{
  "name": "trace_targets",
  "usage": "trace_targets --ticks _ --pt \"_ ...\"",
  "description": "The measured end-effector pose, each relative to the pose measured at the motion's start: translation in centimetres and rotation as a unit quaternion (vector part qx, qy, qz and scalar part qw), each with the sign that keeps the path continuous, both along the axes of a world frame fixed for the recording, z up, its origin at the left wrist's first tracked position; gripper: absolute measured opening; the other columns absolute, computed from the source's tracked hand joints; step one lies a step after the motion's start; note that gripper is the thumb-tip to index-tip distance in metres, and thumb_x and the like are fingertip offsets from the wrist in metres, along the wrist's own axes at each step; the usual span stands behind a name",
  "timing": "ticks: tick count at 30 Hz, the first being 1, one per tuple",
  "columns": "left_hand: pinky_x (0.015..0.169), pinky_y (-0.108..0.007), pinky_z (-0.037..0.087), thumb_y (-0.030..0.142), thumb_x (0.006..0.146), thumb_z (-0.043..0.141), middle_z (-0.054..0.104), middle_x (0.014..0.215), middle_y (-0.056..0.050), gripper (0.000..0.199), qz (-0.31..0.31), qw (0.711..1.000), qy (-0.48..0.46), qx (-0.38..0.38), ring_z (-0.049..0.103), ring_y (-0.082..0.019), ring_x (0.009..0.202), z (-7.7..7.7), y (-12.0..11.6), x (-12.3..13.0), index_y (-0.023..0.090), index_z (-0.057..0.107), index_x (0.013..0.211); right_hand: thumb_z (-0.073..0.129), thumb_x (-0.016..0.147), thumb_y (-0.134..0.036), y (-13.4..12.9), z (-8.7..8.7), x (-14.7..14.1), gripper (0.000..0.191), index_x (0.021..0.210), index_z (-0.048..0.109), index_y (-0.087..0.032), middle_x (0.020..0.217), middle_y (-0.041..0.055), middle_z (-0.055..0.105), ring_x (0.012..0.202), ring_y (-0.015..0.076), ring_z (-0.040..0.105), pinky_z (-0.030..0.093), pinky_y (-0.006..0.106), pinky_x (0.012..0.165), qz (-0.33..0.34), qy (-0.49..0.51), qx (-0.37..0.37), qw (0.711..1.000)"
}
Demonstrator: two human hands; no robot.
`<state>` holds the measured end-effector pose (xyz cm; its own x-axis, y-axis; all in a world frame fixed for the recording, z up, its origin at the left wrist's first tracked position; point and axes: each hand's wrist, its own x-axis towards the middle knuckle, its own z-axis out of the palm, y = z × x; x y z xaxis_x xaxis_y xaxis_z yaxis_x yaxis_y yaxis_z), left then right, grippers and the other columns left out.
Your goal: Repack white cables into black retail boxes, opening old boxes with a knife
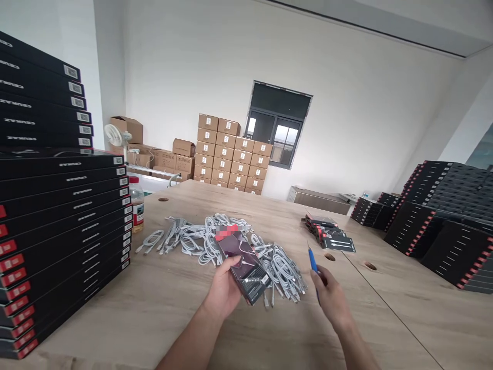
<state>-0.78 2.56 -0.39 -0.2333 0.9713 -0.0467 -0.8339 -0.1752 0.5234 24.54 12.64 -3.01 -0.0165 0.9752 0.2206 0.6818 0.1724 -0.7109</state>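
Observation:
My left hand (224,292) is closed on a flat, dark cable box (246,267) printed with a white cable and a red patch at its top. The box is tilted above a pile of coiled grey-white cables (194,239), hiding part of them. In my right hand (330,294) is a slim blue-handled tool (312,261) with a thin metal tip pointing up and away; its exact kind is unclear. The tool is to the right of the box, apart from it. More loose cables (285,270) lie just beyond and to the right of the box.
Tall stacks of black boxes (69,216) stand at the left, beside a red-capped bottle (136,203). Several flat packages (327,234) lie at the right middle of the wooden table (154,318). More black boxes (442,216) stand far right; cartons (231,154) are stacked behind.

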Motion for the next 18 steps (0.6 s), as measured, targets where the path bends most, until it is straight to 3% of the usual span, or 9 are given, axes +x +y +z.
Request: trace_targets --ticks 2,4,7,13,18 --pt "0.098 -0.045 0.055 0.046 0.089 0.065 0.079 0.106 -0.014 0.042 -0.024 0.999 -0.044 -0.015 0.073 -0.032 0.104 0.2 -0.1 -0.1 0.011 0.073 0.112 0.046 0.094 -0.060 -1.9 0.1 -2.6 0.061 0.131 0.063 -0.015 0.114 0.0139 0.077 0.100 0.0272 0.073 0.058 0.036 0.085 0.087 0.090 0.066 0.990" --pt "0.100 -0.047 0.054 0.064 0.093 0.054 0.079 0.108 -0.015 0.059 -0.044 0.997 -0.065 -0.018 0.073 -0.033 0.105 0.4 -0.2 -0.1 0.011 0.073 0.111 0.056 0.091 -0.061 -4.2 0.0 -4.9 0.058 0.128 0.067 -0.017 0.119 0.0145 0.076 0.105 0.0291 0.073 0.059 0.038 0.089 0.175 0.146 0.126 0.965" --pt "0.102 -0.045 0.053 0.074 0.092 0.046 0.079 0.103 -0.014 0.069 -0.055 0.997 -0.043 -0.018 0.072 -0.033 0.105 0.5 -0.3 0.0 0.012 0.075 0.107 0.063 0.093 -0.050 -6.8 0.0 -6.9 0.044 0.126 0.070 -0.024 0.125 0.0116 0.075 0.114 0.0290 0.071 0.056 0.040 0.099 0.253 0.104 0.173 0.946" --pt "0.105 -0.042 0.050 0.078 0.093 0.038 0.079 0.096 -0.013 0.075 -0.064 0.998 0.026 -0.017 0.070 -0.033 0.111 0.3 -0.1 0.7 0.013 0.076 0.103 0.063 0.093 -0.041 -8.0 -0.1 -7.8 0.035 0.123 0.071 -0.024 0.118 0.0105 0.077 0.107 0.0286 0.074 0.060 0.038 0.092 0.270 0.055 0.214 0.937" --pt "0.105 -0.040 0.051 0.077 0.095 0.035 0.079 0.103 -0.014 0.078 -0.082 0.994 0.064 -0.018 0.071 -0.031 0.110 -0.1 0.0 1.6 0.011 0.075 0.109 0.057 0.095 -0.042 -8.1 -0.2 -8.0 0.035 0.123 0.068 -0.022 0.109 0.0092 0.079 0.097 0.0267 0.075 0.060 0.035 0.082 0.251 0.052 0.189 0.948"
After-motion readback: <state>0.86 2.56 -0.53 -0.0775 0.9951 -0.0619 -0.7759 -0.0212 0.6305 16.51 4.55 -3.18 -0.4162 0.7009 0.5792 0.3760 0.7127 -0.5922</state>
